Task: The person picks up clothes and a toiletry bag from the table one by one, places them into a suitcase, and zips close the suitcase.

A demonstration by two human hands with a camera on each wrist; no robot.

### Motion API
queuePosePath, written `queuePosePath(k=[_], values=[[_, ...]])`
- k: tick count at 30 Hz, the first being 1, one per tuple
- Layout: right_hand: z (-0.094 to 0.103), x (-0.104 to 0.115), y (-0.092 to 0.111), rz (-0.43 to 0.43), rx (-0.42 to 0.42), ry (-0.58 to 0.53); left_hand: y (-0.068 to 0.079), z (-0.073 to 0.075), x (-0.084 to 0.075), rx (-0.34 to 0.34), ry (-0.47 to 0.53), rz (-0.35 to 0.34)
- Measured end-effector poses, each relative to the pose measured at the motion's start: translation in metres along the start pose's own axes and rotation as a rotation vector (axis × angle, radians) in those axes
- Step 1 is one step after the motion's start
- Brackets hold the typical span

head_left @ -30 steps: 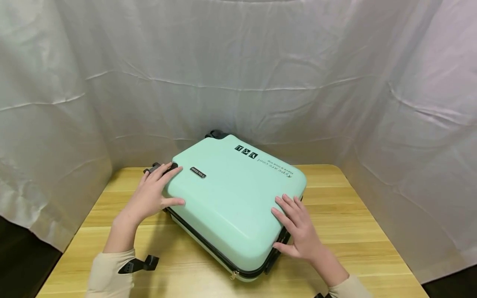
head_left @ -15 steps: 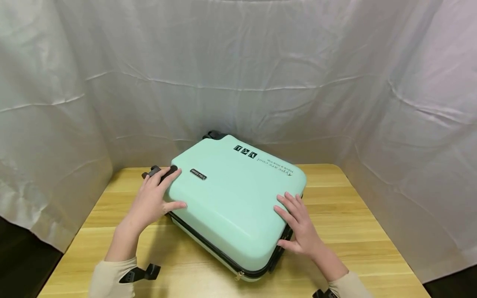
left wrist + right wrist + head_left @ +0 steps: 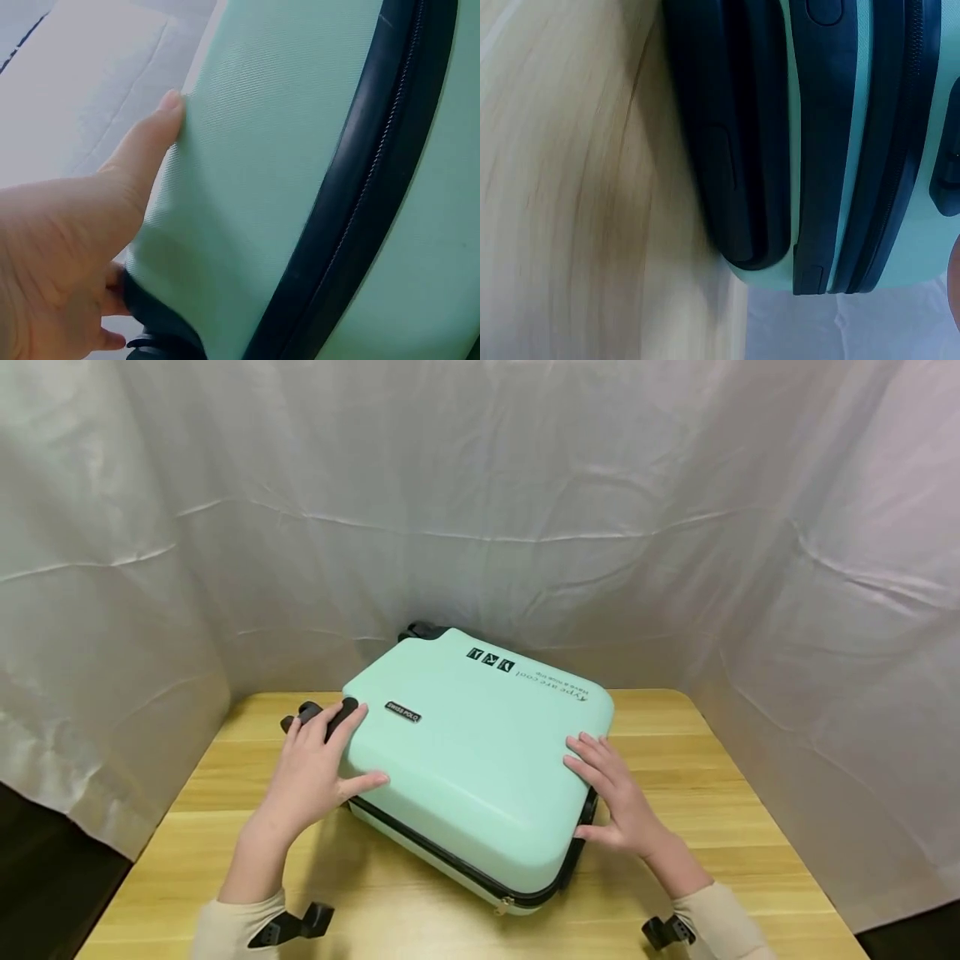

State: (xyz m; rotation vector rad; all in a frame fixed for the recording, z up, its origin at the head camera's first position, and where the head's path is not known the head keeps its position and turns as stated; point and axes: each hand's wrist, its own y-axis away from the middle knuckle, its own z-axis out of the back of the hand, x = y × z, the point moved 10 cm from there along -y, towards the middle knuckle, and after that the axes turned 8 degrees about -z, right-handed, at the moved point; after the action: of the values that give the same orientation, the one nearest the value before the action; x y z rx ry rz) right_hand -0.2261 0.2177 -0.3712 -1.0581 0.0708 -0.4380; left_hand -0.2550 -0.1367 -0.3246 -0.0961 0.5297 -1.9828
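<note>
A mint-green hard-shell suitcase lies flat on the wooden table, turned at an angle. Its black zipper band runs round the side, with a gold zipper pull at the near corner. My left hand rests on the left corner by a black wheel, fingers spread and thumb along the top edge. On the right edge lies my right hand, fingers extended over the shell and thumb low by the side. The right wrist view shows the black pull-handle end; only a sliver of hand appears there.
The wooden table extends on both sides of the suitcase. Pale grey curtains hang behind it and at both sides. A second wheel sits at the far corner, close to the back curtain.
The suitcase has turned slightly counterclockwise: its near corner has shifted right, and its wheels left. Both hands have stayed on it, the left drifting toward me and the right slightly rightward.
</note>
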Motion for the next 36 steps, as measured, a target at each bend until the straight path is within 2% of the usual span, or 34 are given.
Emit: queuePosePath(k=[8,15,19,28,33,36], values=[[0.004,-0.001,-0.001,0.003,0.030,0.012,0.006,0.006,-0.002,-0.027,-0.024,-0.022],[0.013,-0.008,0.000,-0.107,0.094,-0.004,0.008,0.006,-0.008,-0.072,-0.127,-0.010],[0.020,-0.008,0.002,-0.118,0.102,0.006,0.009,0.005,-0.014,-0.090,-0.165,0.015],[0.027,0.008,0.008,-0.087,0.065,0.049,0.006,0.002,-0.025,-0.073,-0.190,0.063],[0.021,0.025,0.007,-0.064,0.044,0.073,0.008,0.003,-0.032,-0.095,-0.215,0.069],[0.016,0.028,0.006,-0.087,0.051,0.077,0.010,0.003,-0.038,-0.124,-0.222,0.067]])
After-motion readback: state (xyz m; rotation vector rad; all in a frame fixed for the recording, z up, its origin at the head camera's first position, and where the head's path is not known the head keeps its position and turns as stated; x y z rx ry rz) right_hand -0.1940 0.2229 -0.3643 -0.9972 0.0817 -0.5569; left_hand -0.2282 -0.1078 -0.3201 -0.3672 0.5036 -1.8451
